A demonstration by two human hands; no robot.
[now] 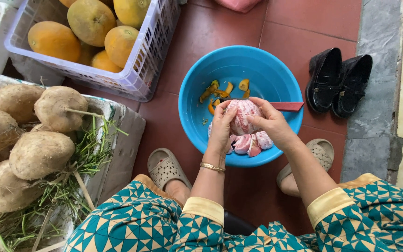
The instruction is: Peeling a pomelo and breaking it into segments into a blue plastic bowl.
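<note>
Head view: left, rough brown tubers (pixel 38 151) with green stalks fill a pale box; a lilac lattice crate (pixel 138 70) holds smooth yellow fruit. Centre, both hands, left (pixel 221 128) and right (pixel 271 122), clamp a peeled pink citrus (pixel 242 116) above a blue plastic basin (pixel 253 63) holding segments (pixel 248 143). Bare red tile surrounds it; black shoes (pixel 337 81) stand right.

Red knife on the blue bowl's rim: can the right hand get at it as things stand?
Probably yes, once it lets go. The red knife lies on the round blue plastic bowl beside the right hand, nothing covering it. But both hands now hold the peeled pink citrus fruit.
</note>
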